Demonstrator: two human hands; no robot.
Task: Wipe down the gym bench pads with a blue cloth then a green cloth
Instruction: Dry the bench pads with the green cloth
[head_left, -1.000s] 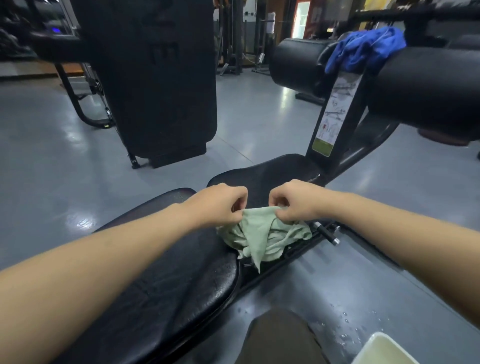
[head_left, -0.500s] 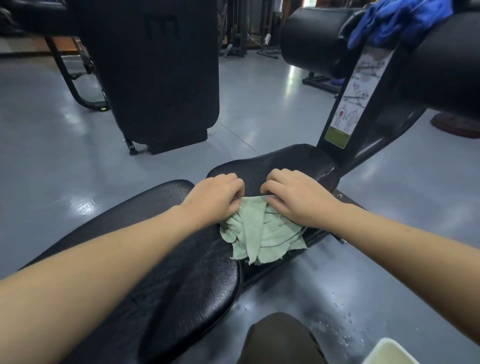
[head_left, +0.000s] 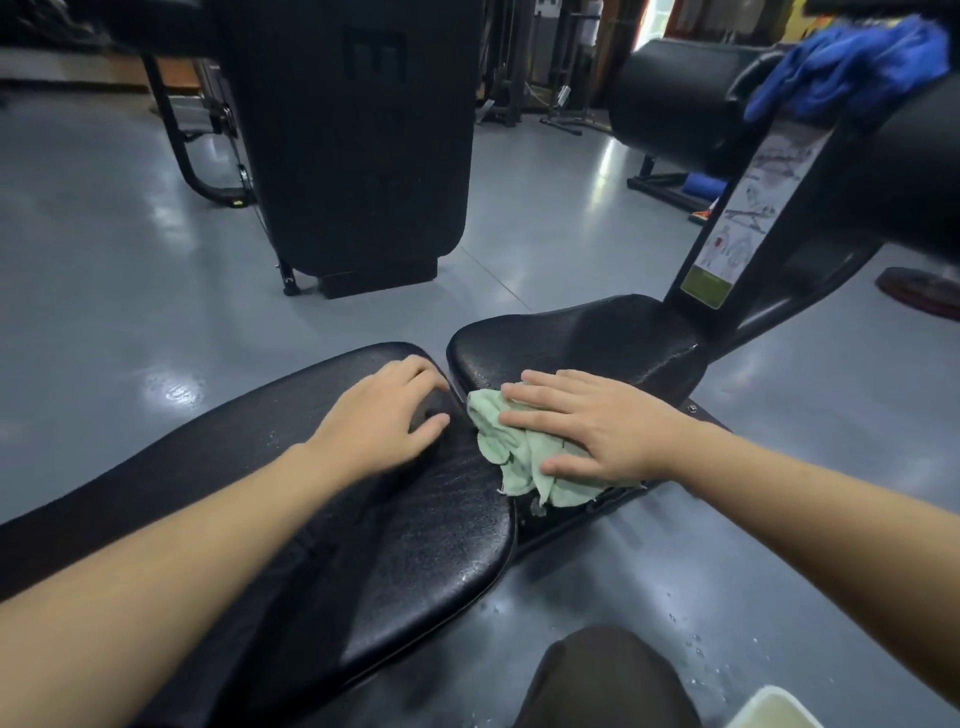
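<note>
Single head-worn wide-angle view, looking forward and down, close over the bench pads (head_left: 415, 519), hands (head_left: 382, 415) near centre.

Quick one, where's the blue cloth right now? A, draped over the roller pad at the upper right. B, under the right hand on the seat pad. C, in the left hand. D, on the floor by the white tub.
A: the blue cloth hangs over the roller pad at the upper right, while the right hand presses the green cloth flat.
</note>
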